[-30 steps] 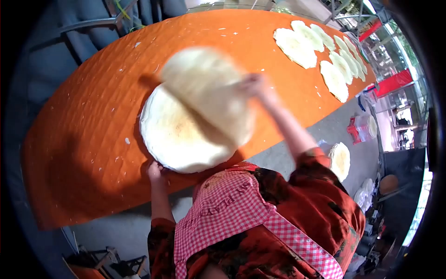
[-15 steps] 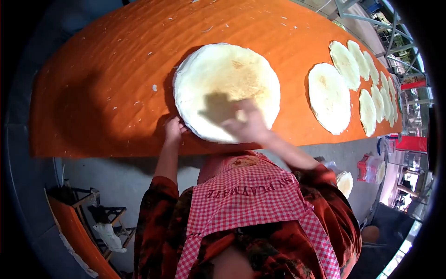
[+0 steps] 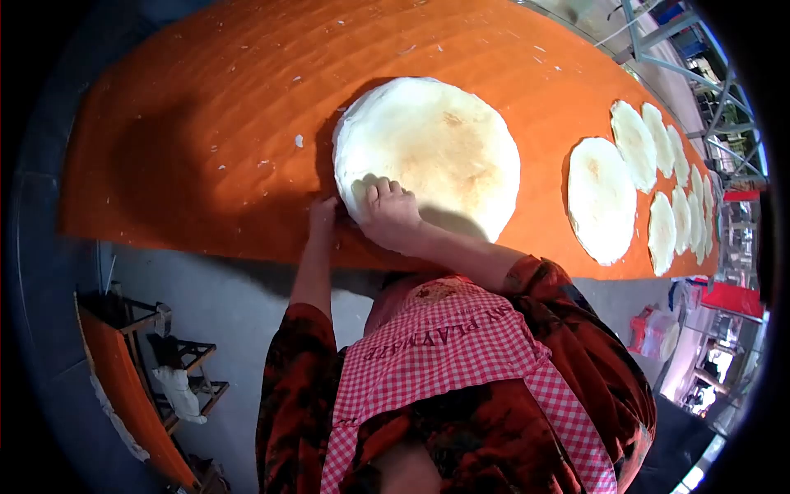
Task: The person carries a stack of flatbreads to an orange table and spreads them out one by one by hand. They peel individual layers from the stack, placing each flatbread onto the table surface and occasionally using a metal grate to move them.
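A thick, round, pale flatbread (image 3: 444, 148), with layered edges like a stack and light brown patches, lies on the orange-covered table (image 3: 255, 74). My right hand (image 3: 388, 212) is at its near left edge, fingers curled over the rim. The thumb side is partly hidden. Just left of it, my left hand (image 3: 322, 216) is in shadow beside the same edge. Its fingers are dark and hard to make out, close to the bread's underside.
Several thinner flatbreads (image 3: 602, 200) are spread out on the table's right side. Small pale flakes (image 3: 299, 141) dot the cloth. Below to the left is a dark wooden frame (image 3: 193, 362) on the grey floor. A red and clear plastic bag (image 3: 654, 332) sits on the floor at right.
My right hand has moved left from over the flatbread's near middle to its near left edge, and its fingers have curled. My left hand stays by that edge. The camera view has shifted.
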A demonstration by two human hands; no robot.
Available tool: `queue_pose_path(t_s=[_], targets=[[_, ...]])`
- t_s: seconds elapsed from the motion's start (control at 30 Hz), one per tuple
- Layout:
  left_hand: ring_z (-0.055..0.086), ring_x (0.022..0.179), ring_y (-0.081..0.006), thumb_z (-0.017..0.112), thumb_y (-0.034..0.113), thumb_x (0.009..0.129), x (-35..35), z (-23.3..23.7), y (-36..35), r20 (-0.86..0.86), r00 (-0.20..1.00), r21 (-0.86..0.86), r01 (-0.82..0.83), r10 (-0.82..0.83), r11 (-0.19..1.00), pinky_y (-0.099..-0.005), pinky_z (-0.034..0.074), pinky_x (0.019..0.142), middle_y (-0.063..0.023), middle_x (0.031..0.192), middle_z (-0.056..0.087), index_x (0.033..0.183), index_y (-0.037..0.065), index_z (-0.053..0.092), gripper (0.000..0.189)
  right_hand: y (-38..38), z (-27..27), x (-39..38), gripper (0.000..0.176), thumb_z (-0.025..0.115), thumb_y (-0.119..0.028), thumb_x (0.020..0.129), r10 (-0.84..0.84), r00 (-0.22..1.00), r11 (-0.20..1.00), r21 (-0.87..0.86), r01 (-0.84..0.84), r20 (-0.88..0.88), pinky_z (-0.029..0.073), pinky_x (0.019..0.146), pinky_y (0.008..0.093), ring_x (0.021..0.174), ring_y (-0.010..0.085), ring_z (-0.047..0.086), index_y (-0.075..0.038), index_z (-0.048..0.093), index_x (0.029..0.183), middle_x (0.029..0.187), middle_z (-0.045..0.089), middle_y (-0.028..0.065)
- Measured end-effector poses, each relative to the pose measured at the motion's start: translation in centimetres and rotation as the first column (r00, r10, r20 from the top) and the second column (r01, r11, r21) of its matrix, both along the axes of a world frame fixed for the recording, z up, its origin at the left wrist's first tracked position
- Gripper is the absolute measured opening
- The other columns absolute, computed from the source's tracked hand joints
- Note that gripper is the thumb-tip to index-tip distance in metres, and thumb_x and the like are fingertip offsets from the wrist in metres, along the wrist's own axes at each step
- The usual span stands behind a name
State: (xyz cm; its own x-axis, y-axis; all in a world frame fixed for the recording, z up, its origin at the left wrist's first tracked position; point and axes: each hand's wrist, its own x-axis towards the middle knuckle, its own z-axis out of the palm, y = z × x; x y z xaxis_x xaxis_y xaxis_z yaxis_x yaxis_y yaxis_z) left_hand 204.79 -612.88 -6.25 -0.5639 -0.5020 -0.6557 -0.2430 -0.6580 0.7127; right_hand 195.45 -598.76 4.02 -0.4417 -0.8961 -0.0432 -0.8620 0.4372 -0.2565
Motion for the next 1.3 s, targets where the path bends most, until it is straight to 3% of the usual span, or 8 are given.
queue_pose_path(t_s=[0.33,0.37,0.43,0.5,0.77,0.9,1.07,1.3], targets=[[0.055,0.105,-0.0277,0.048,0.025,0.089,2.5,-6.7,-1.7,-0.061,0.995,-0.025,0.078,-0.079,0.997,-0.0410,0.046,0.091,-0.0128,0.115,0.059,0.119,-0.001,0.055,0.040,0.4,-1.4,-5.6,0.020,0.054,-0.020,0.076,-0.047,0.965,0.995,0.097,0.022,0.259,0.052,0.066,0.0443,0.072,0.0301,0.065,-0.007,0.069,0.081,0.078,0.066,0.0140],[0.055,0.108,-0.0275,0.046,0.026,0.090,4.6,-17.0,-7.1,-0.170,0.974,0.011,0.153,-0.149,0.988,-0.0402,0.045,0.094,-0.0148,0.117,0.058,0.123,-0.002,0.053,0.043,0.8,1.7,-8.2,0.020,0.055,-0.019,0.075,-0.029,0.968,0.999,0.049,0.018,0.248,0.053,0.068,0.0439,0.074,0.0320,0.065,-0.006,0.069,0.081,0.080,0.067,0.0166],[0.061,0.086,-0.0242,0.050,0.027,0.090,0.5,-5.3,-2.2,0.025,0.999,-0.073,0.028,-0.027,0.997,-0.0364,0.050,0.076,-0.0115,0.103,0.062,0.114,-0.004,0.058,0.040,1.4,4.6,-16.5,0.021,0.056,-0.020,0.075,-0.144,0.889,0.988,0.007,0.157,0.434,0.052,0.069,0.0436,0.078,0.0342,0.065,-0.006,0.069,0.081,0.082,0.067,0.0185],[0.054,0.108,-0.0282,0.050,0.032,0.091,3.4,-14.2,-7.3,0.012,0.997,0.007,0.081,-0.081,0.997,-0.0397,0.047,0.090,-0.0141,0.123,0.054,0.128,-0.001,0.047,0.050,3.4,9.8,-26.7,0.024,0.055,-0.024,0.079,-0.146,0.918,0.989,0.023,0.148,0.368,0.050,0.069,0.0436,0.079,0.0318,0.065,-0.006,0.069,0.085,0.085,0.067,0.0184],[0.047,0.117,-0.0257,0.048,0.036,0.094,-0.7,-3.4,-2.3,-0.080,0.996,-0.031,-0.034,0.032,0.999,-0.0382,0.041,0.096,-0.0118,0.131,0.046,0.134,0.000,0.040,0.054,17.4,24.7,-56.7,0.049,0.058,-0.021,0.076,-0.702,0.581,0.671,-0.111,0.733,-0.413,0.050,0.079,0.0443,0.104,0.0327,0.058,-0.004,0.051,0.121,0.117,0.058,0.0177],[0.048,0.117,-0.0282,0.039,0.034,0.096,2.4,-10.3,-5.8,-0.052,0.998,-0.071,0.042,-0.045,0.997,-0.0390,0.041,0.098,-0.0143,0.129,0.049,0.132,-0.001,0.043,0.050,17.2,21.1,-49.7,0.065,0.071,-0.036,0.072,-0.691,0.239,0.701,-0.550,0.455,-0.682,0.046,0.088,0.0444,0.114,0.0351,0.049,-0.005,0.044,0.123,0.130,0.045,0.0160],[0.052,0.112,-0.0285,0.045,0.021,0.094,0.6,-3.0,-2.1,-0.028,0.994,0.095,0.103,-0.101,0.990,-0.0407,0.041,0.097,-0.0139,0.125,0.052,0.129,-0.003,0.044,0.043,10.4,8.5,-24.5,0.033,0.067,-0.011,0.069,-0.263,0.965,0.829,-0.509,0.234,0.015,0.046,0.084,0.0431,0.095,0.0352,0.055,-0.003,0.061,0.100,0.100,0.059,0.0157],[0.058,0.087,-0.0204,0.048,0.015,0.090,1.5,-5.7,-3.7,-0.238,0.893,0.096,0.414,-0.383,0.905,-0.0357,0.049,0.081,-0.0096,0.096,0.060,0.111,0.002,0.055,0.026,-1.9,0.3,0.4,0.077,0.074,-0.043,0.064,-0.333,0.942,0.939,-0.078,0.334,0.036,0.040,0.087,0.0428,0.106,0.0321,0.047,0.001,0.048,0.121,0.115,0.048,0.0160]])
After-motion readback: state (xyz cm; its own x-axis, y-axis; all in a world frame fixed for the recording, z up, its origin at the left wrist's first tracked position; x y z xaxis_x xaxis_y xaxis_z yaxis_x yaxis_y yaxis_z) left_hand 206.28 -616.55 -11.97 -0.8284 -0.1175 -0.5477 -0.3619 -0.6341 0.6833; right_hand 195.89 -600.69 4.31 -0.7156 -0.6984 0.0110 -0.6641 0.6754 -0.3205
